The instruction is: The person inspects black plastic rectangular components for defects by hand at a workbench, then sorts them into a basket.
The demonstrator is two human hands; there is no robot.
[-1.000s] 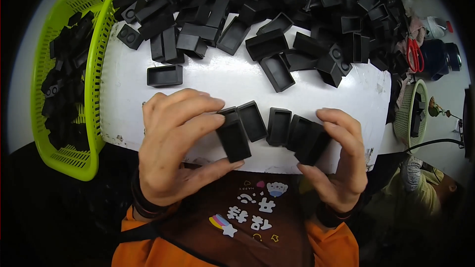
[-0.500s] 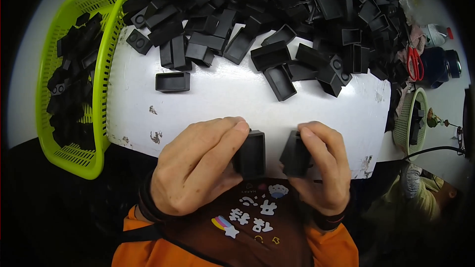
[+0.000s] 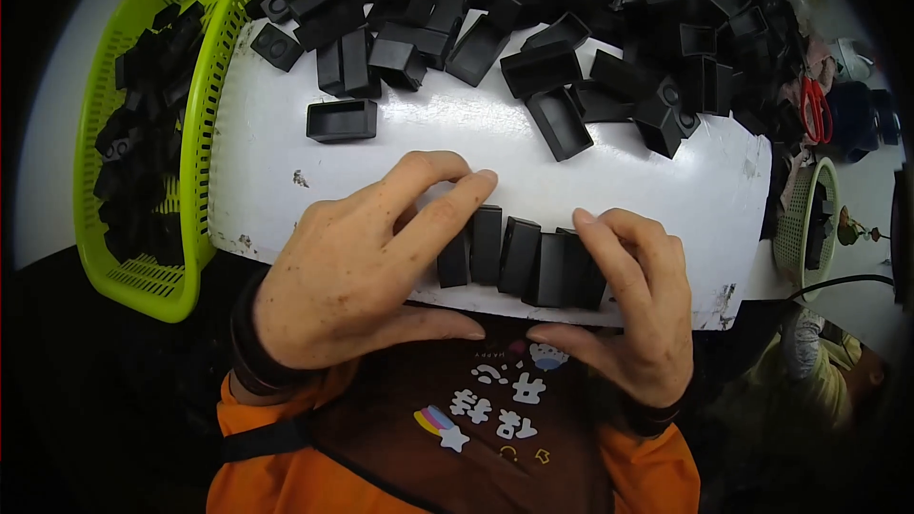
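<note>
Basket [image 3: 194,157] in lime green, loaded with small black parts [image 3: 148,167], stands along the left side of the white board [image 3: 428,128]. Next comes a single black box [image 3: 341,122] toward the board's far left, its hollow showing and its long axis running left to right. Your left hand [image 3: 347,276] is at the board's near left, unclenched: the index finger reaches over the left end of the row of black boxes [image 3: 518,257], while the thumb sits apart, just off the board's near edge. I cannot tell whether a fingertip touches a box. That row lies close along the board's near edge, to the right of your left palm and to the left of your right one; each box has its long axis pointing roughly from the near edge to the far side, crosswise to the line they form. Your right hand [image 3: 643,305] curves around the row's right end at the board's near right, thumb and fingers spread wide rather than closed together; contact with the end boxes is hidden. Neither hand is clearly nearer, since each overlaps its own end of the row. Beyond the board's right side are red-handled scissors [image 3: 815,110] and a small pale basket [image 3: 792,221].
</note>
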